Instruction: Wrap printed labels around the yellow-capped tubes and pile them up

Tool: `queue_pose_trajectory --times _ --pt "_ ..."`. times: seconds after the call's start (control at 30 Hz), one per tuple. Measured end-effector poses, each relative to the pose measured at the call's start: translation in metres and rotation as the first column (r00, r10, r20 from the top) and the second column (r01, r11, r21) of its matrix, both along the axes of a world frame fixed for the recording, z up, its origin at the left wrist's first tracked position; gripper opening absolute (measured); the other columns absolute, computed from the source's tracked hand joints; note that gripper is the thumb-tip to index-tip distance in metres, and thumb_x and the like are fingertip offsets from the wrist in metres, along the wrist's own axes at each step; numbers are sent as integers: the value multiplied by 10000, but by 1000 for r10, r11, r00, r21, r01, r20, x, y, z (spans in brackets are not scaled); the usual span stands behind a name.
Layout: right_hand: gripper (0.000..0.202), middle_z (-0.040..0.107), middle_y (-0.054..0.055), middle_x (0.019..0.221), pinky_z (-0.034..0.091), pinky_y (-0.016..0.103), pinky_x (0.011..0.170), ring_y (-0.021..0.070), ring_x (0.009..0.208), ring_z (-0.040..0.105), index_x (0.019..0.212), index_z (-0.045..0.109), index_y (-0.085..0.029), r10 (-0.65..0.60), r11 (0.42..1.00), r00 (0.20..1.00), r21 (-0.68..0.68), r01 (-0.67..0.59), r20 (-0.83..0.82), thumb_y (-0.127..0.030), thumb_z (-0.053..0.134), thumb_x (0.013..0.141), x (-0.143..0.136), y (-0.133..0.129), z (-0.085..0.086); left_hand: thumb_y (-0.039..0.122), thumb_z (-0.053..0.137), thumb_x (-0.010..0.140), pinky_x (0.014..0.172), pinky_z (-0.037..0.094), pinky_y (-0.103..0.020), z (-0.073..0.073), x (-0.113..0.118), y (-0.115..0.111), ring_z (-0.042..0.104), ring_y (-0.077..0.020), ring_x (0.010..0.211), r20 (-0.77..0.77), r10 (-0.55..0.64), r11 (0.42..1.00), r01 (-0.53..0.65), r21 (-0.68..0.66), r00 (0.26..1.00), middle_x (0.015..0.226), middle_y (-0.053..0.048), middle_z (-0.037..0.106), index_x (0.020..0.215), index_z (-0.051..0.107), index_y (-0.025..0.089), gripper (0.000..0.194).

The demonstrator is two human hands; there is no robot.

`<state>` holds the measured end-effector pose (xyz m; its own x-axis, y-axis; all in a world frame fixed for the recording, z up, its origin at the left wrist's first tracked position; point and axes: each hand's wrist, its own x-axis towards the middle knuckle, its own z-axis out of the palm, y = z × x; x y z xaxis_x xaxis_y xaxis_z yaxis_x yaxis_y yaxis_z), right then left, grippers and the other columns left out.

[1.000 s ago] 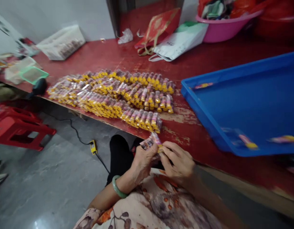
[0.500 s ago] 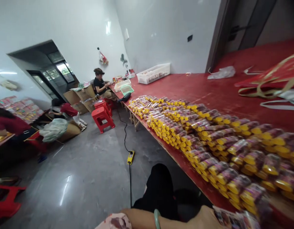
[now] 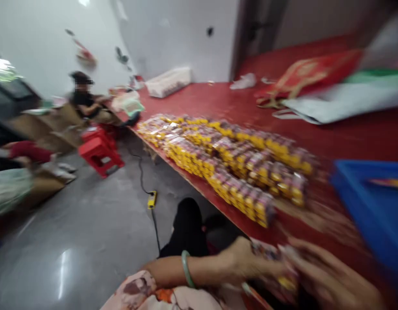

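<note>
My left hand [image 3: 247,260], with a pale green bangle on the wrist, is closed on a printed packet [image 3: 266,249] with a yellow end, near the table's front edge. To its right, my right hand [image 3: 331,271] is at the same packet, its fingers blurred by motion, so its grip cannot be made out. Just beyond my hands, clear packets with yellow ends [image 3: 237,185] lie stacked in long rows on the red table [image 3: 315,142].
A blue tray [image 3: 350,193] is on the right. Bags [image 3: 341,103] and a white basket [image 3: 169,82] lie farther back. Red stools [image 3: 102,150] and a yellow power strip [image 3: 152,200] are on the floor. A person [image 3: 85,97] sits at the far end.
The view has swung right, bringing the blue tray and more of the bags into sight. My right hand now shows clearly beside my left hand, which still holds the packet.
</note>
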<state>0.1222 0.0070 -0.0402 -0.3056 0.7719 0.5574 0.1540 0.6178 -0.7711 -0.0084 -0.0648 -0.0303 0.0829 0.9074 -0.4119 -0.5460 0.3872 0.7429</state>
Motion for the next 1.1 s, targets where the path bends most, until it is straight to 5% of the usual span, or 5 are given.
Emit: queue_pose_trajectory --times 0.2,0.53,0.7,0.83,1.1 --pt "339 665 56 694 455 257 433 177 533 613 879 616 -128 -270 719 960 -648 251 73 -410 640 693 7 40 -5 462 755 687 530 536 -228 10 -28 16 651 -150 554 43 78 963 -65 -262 996 682 -83 670 799 641 89 406" --pt "192 662 68 705 439 257 620 183 686 612 789 640 -142 -387 754 763 -299 585 518 -304 692 701 -32 83 -13 169 579 837 616 600 -350 27 -45 23 708 -229 723 -53 81 941 -94 -325 995 898 -134 728 991 619 101 173" --pt "232 669 116 1006 409 342 817 262 968 607 908 664 -181 -447 733 564 -77 676 694 -330 489 879 44 62 44 115 680 758 611 604 -302 23 -44 30 713 -215 694 -117 103 938 -136 -319 988 894 -121 734 981 637 105 227" --pt "162 668 163 966 410 362 763 309 956 616 836 693 -139 -304 608 190 37 793 934 -197 547 795 134 84 65 125 698 746 664 608 -325 23 -36 34 717 -243 754 -64 55 949 -72 -307 996 936 -149 731 961 648 90 224" --pt "151 667 162 796 397 335 642 278 826 651 727 710 -92 -151 570 237 -111 814 960 -235 663 715 173 94 36 201 858 562 639 595 -290 30 -23 29 709 -226 703 -70 57 963 -73 -258 996 789 -98 734 819 675 94 333"
